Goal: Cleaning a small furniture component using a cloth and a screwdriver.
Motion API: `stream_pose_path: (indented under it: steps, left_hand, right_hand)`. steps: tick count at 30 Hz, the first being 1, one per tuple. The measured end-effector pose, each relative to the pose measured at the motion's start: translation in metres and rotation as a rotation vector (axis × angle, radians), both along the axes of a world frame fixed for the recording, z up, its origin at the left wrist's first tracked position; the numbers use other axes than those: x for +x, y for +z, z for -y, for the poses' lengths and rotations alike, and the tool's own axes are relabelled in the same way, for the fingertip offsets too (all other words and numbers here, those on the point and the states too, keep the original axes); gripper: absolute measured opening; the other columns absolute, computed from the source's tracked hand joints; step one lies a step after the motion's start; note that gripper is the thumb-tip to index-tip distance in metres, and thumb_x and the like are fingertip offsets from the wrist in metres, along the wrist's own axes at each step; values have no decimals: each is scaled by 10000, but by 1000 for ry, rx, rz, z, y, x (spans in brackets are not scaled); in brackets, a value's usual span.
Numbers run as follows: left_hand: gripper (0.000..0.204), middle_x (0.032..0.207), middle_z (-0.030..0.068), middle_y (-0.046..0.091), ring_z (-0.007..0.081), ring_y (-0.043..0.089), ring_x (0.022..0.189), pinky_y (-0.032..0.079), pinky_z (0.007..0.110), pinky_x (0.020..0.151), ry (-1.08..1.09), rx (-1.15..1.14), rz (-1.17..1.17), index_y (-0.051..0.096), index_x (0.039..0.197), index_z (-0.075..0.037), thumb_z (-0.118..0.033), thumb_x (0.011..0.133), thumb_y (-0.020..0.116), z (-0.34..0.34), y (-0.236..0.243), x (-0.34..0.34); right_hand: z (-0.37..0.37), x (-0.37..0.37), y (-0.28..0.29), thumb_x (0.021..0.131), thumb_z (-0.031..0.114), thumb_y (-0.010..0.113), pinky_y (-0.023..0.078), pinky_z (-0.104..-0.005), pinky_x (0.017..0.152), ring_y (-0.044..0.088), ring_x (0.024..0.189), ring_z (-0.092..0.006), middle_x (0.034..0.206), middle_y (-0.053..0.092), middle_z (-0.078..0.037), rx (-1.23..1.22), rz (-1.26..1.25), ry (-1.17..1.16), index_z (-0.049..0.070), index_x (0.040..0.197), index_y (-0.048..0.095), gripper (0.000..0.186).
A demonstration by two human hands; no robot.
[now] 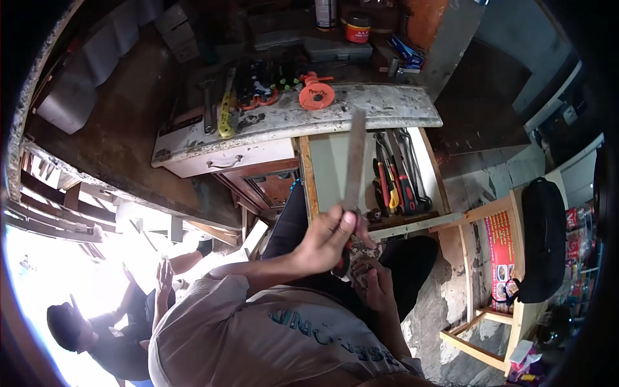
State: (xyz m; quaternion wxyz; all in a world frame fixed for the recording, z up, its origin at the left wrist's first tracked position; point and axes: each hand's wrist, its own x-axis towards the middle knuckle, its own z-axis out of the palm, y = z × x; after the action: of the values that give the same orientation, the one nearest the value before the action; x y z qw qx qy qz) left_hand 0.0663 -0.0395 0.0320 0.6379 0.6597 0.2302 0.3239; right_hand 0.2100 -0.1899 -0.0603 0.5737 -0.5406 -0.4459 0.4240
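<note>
A long flat file (355, 155), its blade dull grey-brown, stands raised above the open drawer (329, 161). My left hand (325, 240) pinches the base of its blade, thumb uppermost. Below, a red and black handle (343, 260) shows in part. My right hand (376, 289) is closed on a crumpled, mottled cloth (358, 263) beside the handle. Fingers and cloth hide how much of the handle it covers. Inside the drawer, on the right, lie pliers (393, 187) with red and yellow grips, a red and black tool (407, 187) and long metal wrenches (420, 174).
On the worn white cabinet top (380, 106) are a yellow utility knife (225, 116), a wrench (209, 106), orange-handled scissors (259, 100) and an orange disc-shaped reel (316, 95). A wooden stool frame (477, 342) stands at right. Another person (119, 335) sits at lower left.
</note>
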Motion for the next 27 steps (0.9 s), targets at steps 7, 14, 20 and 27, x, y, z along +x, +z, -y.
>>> stream_pose_path:
  steps: [7,14,20,27]
  left_hand:
    - [188,842,44,547,144,563,740,447,267,648,432,-229,329,552,1078,-39,-185,1056,435,-97,45,-57]
    - [311,961,58,607,146,543,770,457,272,714,721,64,-198,603,1225,6,-78,963,457,-155,51,-151]
    - [309,941,51,609,142,541,776,459,278,717,741,89,-277,637,1180,-11,-8,913,481,-295,42,-255]
    - [559,1353,117,567,234,589,1040,492,336,835,938,309,-775,482,1470,-116,-48,918,537,-365,56,-230]
  right_hand:
    - [28,14,-116,1075,382,410,471,-279,643,560,711,-123,811,625,-58,-162,-10,-139,4,999,607,433]
    - [22,23,-110,1096,304,366,451,-259,673,520,702,-116,774,563,-32,-263,-328,-106,30,917,572,387]
    - [27,28,-124,1093,310,375,418,-249,578,475,634,-93,761,531,-2,-344,-346,-106,46,933,572,366]
    - [27,27,-141,1086,314,403,396,-248,525,468,632,-78,762,522,19,-383,-213,-124,67,963,585,331]
